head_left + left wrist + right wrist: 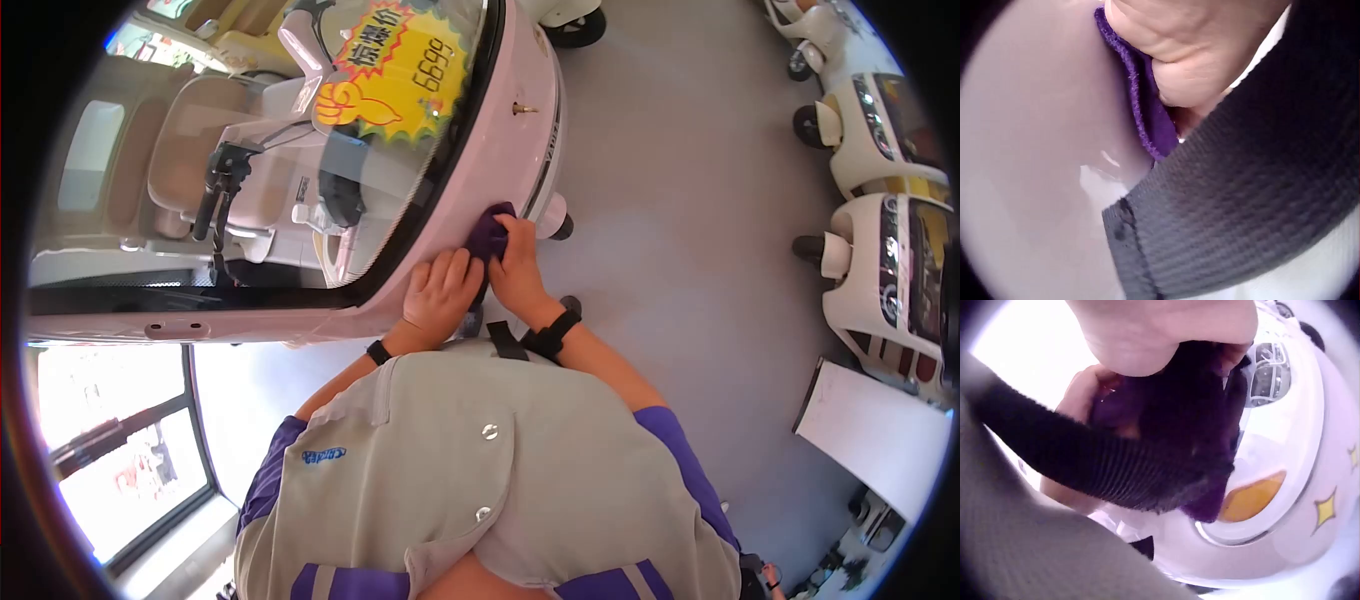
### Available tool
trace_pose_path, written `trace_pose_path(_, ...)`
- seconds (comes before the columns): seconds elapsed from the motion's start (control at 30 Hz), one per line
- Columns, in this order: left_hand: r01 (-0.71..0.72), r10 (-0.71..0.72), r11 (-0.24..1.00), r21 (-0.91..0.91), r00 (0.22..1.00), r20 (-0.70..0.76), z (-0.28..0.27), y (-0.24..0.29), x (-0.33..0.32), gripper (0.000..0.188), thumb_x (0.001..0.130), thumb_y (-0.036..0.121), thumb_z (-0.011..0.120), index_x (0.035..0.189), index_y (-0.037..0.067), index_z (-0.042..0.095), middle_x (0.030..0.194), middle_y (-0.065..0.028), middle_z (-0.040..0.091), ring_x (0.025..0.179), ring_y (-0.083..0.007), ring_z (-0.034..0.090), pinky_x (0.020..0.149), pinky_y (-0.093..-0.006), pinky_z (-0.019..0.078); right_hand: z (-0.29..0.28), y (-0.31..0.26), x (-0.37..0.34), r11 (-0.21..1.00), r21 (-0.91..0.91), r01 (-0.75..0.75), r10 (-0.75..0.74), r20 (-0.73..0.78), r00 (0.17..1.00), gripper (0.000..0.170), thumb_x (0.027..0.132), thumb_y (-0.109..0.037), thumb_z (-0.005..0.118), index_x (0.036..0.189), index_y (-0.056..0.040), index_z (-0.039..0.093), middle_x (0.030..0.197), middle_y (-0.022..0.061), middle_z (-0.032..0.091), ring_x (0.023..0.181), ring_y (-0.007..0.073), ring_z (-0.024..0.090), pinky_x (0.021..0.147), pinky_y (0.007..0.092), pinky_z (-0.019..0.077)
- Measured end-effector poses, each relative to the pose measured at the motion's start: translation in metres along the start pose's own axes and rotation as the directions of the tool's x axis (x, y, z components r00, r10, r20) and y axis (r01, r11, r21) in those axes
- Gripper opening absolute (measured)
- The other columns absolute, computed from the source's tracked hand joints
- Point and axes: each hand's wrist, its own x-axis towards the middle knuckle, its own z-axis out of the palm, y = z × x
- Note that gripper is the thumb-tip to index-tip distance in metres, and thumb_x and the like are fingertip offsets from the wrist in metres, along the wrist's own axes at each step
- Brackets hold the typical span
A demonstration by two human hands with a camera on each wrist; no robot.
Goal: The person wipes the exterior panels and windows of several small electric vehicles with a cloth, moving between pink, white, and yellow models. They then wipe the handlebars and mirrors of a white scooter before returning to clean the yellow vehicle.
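Shirt fabric, grey-beige with purple sleeves (400, 450), fills the foreground. Black bands circle both wrists. The bare right hand (520, 268) grips a soft, dark-purple cloth (487, 238), its fingers curled round it. The bare left hand (437, 300) lies just beside, touching the same cloth; its thumb and fingertips are partly hidden, so whether these fingers grip cannot be told. The cloth is against the glossy, pale-pink vehicle body (535, 70), just outside the windscreen's black edge, near its rounded near corner. In the right wrist view, an orange, wedge-shaped lamp (1254, 497) sits at the cloth's lower edge, with a yellow four-pointed star (1325, 511) farther along. A small brass-coloured fitting (523, 108) juts from the body beyond the hands. Farther up, a jagged yellow card (400, 75) marked 6699 shows at the windscreen. Well apart, across the smooth grey floor (680, 230), small white vehicles (855, 250) stand along the right.
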Motion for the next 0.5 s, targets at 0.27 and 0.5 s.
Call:
trace_pose_path(0.27, 0.250, -0.254, 0.965, 0.075, 0.966, 0.044, 0.048, 0.023, 0.112, 0.035, 0.080, 0.018, 0.056, 0.114, 0.012, 0.063, 0.116, -0.0054, 0.058, 0.106, -0.0213, 0.054, 0.082, -0.0388, 0.0367, -0.038, 0.090, 0.104, 0.997, 0.016, -0.078, 0.077, 0.080, 0.994, 0.056, 0.072, 0.008, 0.057, 0.125, -0.0022, 0.044, 0.116, 0.0248, 0.048, 0.112, 0.0446, 0.047, 0.098, 0.0462, 0.0409)
trace_pose_path(0.5, 0.178, -0.204, 0.969, 0.174, 0.968, 0.146, 0.075, 0.038, 0.108, 0.039, 0.081, 0.020, 0.057, 0.119, 0.009, 0.061, 0.123, -0.0075, 0.056, 0.111, -0.0207, 0.051, 0.088, -0.0409, 0.0356, -0.056, 0.088, 0.098, 0.999, 0.031, -0.038, 0.033, 0.150, 0.988, 0.057, 0.073, 0.006, 0.057, 0.128, -0.0010, 0.043, 0.119, 0.0264, 0.043, 0.115, 0.0464, 0.042, 0.101, 0.0493, 0.0373)
